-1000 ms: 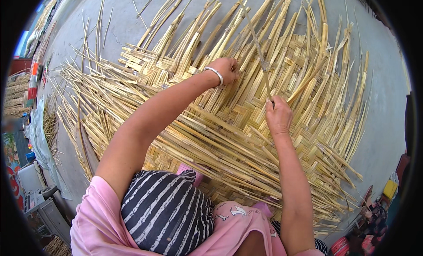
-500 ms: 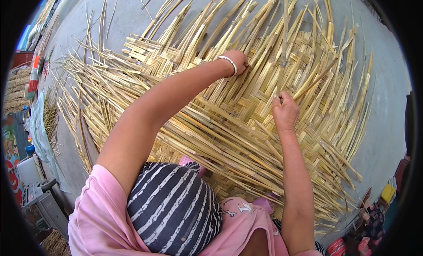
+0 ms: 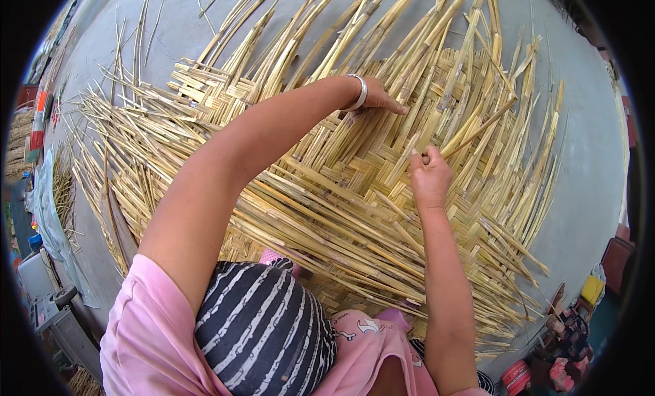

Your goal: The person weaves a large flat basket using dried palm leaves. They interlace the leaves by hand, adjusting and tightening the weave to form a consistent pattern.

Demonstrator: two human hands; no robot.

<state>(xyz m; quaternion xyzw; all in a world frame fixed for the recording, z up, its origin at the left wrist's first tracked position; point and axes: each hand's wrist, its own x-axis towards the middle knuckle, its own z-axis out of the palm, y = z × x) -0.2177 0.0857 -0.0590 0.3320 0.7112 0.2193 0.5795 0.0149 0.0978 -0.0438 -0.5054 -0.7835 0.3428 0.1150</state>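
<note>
A large woven mat [image 3: 355, 167] of split, straw-coloured cane or reed lies in front of me, with long loose strips fanning out from its far side. My left hand [image 3: 382, 98], a silver bangle at its wrist, rests across the upright strips near the middle. Its forefinger is stretched out to the right along them; the other fingers are partly hidden. Just right of and nearer than it, my right hand [image 3: 431, 179] is closed, thumb up, at the near end of a flat strip [image 3: 428, 128] that runs away from me over the weave.
A thick layer of loose strips [image 3: 327, 222] crosses the mat nearer my body. Grey floor [image 3: 580, 157] surrounds it. To the left are a plastic sheet [image 3: 51, 205] and a grey cart [image 3: 65, 328]; at the lower right are a yellow container [image 3: 592, 290] and piled cloth [image 3: 570, 334].
My left hand has gone from a closed grip to a stretched forefinger and shifted slightly right and nearer. The strip by my right hand now leans to the right. The view has shifted slightly.
</note>
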